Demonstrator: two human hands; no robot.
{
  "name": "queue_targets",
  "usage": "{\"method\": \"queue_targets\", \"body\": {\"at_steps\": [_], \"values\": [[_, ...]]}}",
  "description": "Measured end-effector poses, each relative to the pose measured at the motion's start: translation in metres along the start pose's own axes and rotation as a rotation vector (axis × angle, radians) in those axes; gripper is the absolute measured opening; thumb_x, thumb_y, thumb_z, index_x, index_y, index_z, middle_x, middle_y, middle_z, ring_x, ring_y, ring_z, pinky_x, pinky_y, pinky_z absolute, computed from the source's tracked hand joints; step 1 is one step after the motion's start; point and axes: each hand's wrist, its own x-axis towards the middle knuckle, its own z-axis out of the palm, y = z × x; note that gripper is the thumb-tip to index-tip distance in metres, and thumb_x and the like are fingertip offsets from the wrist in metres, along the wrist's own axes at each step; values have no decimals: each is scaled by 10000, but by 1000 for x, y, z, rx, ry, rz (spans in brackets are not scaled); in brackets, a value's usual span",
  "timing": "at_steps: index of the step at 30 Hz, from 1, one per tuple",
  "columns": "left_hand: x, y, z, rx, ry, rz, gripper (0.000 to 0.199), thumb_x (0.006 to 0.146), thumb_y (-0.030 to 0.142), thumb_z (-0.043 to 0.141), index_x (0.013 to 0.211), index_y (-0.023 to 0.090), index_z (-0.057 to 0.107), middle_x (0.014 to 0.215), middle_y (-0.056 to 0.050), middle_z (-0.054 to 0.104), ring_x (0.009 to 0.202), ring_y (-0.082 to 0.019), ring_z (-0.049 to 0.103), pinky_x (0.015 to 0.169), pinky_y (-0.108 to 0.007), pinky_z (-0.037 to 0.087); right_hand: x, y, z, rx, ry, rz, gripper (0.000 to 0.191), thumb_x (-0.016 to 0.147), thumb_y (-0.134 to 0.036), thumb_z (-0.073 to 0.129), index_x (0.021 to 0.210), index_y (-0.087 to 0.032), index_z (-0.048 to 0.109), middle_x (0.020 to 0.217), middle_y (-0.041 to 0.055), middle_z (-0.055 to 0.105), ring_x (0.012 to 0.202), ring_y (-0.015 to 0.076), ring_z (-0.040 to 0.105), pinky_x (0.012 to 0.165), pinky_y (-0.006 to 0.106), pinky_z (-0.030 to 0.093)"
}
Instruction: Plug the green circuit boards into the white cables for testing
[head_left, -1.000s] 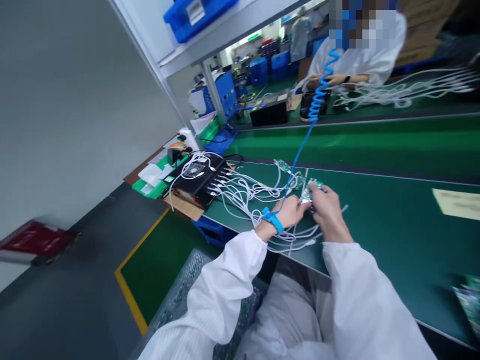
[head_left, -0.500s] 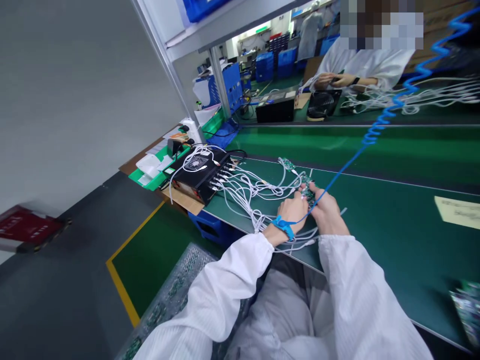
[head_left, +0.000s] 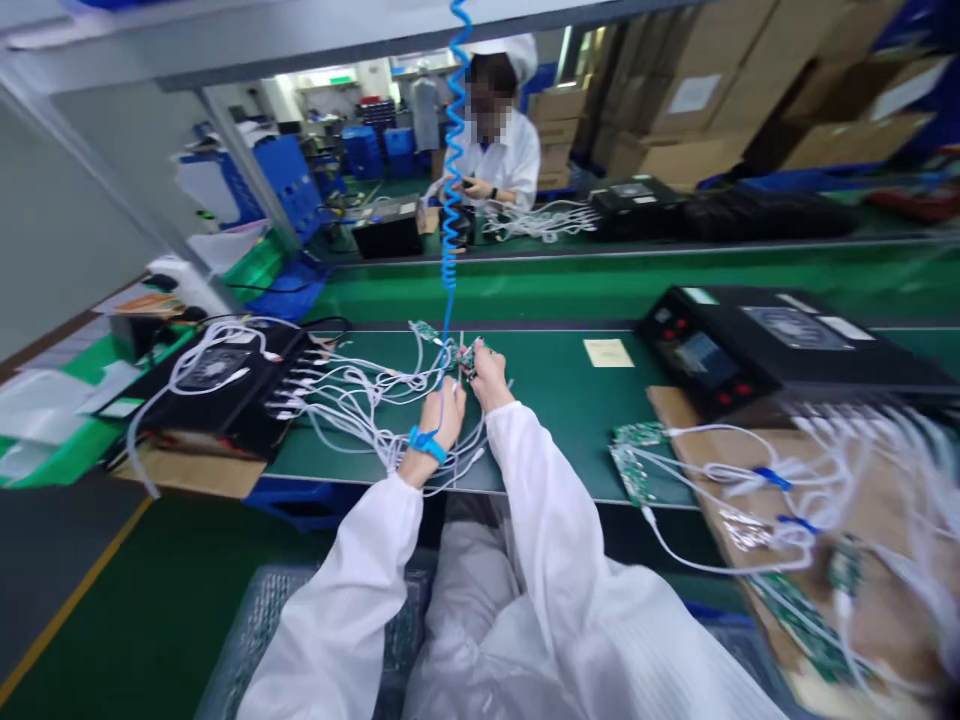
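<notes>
My right hand [head_left: 489, 376] is closed on a small green circuit board [head_left: 469, 358] above the green bench top. Just left of it and nearer to me, my left hand [head_left: 444, 415] has its fingers pinched on something I cannot make out, close to the board. A blue wrist strap [head_left: 427, 444] with a coiled cord circles my left wrist. White cables [head_left: 367, 392] run from a black box [head_left: 217, 385] on the left to the area around both hands. Another small board [head_left: 424, 330] lies behind them.
At the right, a black device [head_left: 780, 345] with a screen stands by cardboard [head_left: 739, 450] bearing cables and boards [head_left: 634, 465]. A yellow note [head_left: 608, 353] lies on the bench. Across it sits a person [head_left: 510, 150]. A green tray [head_left: 67, 430] is far left.
The view has swung to the right, bringing the right-hand device, cardboard and boards into sight. Both hands remain together at the small board.
</notes>
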Motion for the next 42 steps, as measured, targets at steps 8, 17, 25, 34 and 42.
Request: {"method": "queue_targets", "body": {"at_steps": [8, 17, 25, 34, 42], "values": [[4, -6, 0, 104, -33, 129, 317, 1041, 337, 459, 1109, 117, 677, 1030, -188, 689, 1090, -321, 659, 953, -373, 487, 13, -40, -13, 87, -7, 35, 179, 966, -63, 523, 819, -164, 544, 604, -17, 634, 562, 94, 637, 585, 188, 573], [65, -5, -19, 180, 203, 73, 408, 935, 243, 611, 1319, 112, 651, 1311, -234, 588, 1270, -387, 533, 1089, -448, 439, 10, -21, -31, -17, -103, 31, 169, 890, -66, 522, 845, -215, 456, 603, -82, 506, 563, 74, 574, 586, 173, 537], [91, -14, -17, 48, 247, 115, 371, 894, 113, 572, 1246, 96, 686, 1151, -190, 721, 1154, -310, 650, 1028, -401, 495, 18, 0, -23, -485, -30, -141, 179, 798, -223, 756, 865, -209, 591, 621, -68, 547, 548, 110, 551, 558, 217, 475], [84, -14, -41, -137, 269, 125, 282, 940, 241, 558, 1122, 101, 722, 1034, -129, 764, 903, -205, 729, 851, -297, 572, 8, 3, -3, -862, -22, -277, 208, 797, -220, 772, 988, -176, 703, 1019, 124, 762, 1044, 285, 716, 899, 346, 526], [79, 4, -49, -14, 309, 203, 319, 970, 315, 469, 918, 129, 722, 958, -173, 717, 991, -306, 675, 950, -425, 511, -42, 5, -10, -1072, -111, -706, 284, 996, -297, 568, 1271, -231, 596, 1233, 98, 679, 1084, 241, 684, 921, 335, 526]]}}
